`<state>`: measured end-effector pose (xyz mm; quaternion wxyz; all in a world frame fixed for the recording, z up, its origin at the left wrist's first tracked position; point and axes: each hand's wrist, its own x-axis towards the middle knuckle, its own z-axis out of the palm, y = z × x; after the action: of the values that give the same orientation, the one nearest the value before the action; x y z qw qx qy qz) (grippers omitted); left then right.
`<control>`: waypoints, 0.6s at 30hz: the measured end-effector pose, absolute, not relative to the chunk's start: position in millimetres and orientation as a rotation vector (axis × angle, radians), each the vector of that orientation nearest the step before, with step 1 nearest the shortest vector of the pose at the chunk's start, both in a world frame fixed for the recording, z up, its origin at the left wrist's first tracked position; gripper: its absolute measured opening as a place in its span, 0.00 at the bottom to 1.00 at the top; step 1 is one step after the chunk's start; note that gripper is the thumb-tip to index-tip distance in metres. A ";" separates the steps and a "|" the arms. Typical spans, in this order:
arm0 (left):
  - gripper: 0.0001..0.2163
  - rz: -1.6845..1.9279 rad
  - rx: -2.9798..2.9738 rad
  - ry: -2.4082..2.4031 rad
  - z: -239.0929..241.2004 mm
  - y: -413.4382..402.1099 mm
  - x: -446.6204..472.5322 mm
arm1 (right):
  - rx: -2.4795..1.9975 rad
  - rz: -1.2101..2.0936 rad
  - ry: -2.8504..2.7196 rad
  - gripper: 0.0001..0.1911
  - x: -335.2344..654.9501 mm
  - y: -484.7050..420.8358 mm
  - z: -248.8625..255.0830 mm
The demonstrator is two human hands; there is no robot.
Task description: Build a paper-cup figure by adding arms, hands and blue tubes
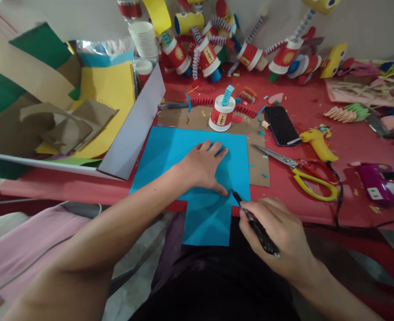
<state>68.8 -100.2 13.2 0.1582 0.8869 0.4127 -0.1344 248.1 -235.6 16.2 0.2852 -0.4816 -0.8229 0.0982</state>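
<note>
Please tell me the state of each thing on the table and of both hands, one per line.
blue paper: flat, hanging over the table edge
left hand: open, pressing on the blue paper
right hand: closed around the pen
pen: tip at the paper's edge
scissors: closed, lying flat
phone: screen dark
paper cup: upside down

— What was the blue sheet [170,156] under the left hand [202,167]?
— Smooth matt paper, lying on rough brown cardboard [259,167].
— And the pen [255,225] in the right hand [277,234]?
— Glossy black plastic.
— The scissors [297,171]?
— Bright metal blades with yellow plastic handles, beside a glossy-screened phone [280,125] on the red matt tabletop [317,120].
</note>
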 end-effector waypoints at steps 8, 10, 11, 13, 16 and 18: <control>0.56 -0.394 2.529 1.162 14.5 -99.9 67.9 | -1.245 0.254 -2.285 0.06 243.1 -262.2 20.6; 0.56 -0.384 2.525 1.162 13.0 -99.5 67.1 | -1.235 0.289 -2.270 0.07 243.8 -265.6 24.1; 0.56 -0.376 2.525 1.165 11.8 -99.0 66.8 | -1.231 0.313 -2.259 0.07 244.8 -266.6 26.4; 0.56 -0.357 2.532 1.167 8.8 -97.5 66.3 | -1.222 0.349 -2.229 0.07 248.6 -267.1 31.8; 0.56 -0.304 2.552 1.167 5.8 -98.6 65.0 | -1.231 0.277 -2.167 0.08 258.8 -266.1 38.9; 0.52 -0.231 2.577 1.193 7.2 -107.3 61.6 | -1.284 0.189 -2.103 0.09 267.6 -265.0 41.0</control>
<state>61.6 -107.3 7.2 0.1460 0.8948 0.4142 -0.0803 267.6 -265.0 41.0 0.3290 -0.4907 -0.8036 0.0721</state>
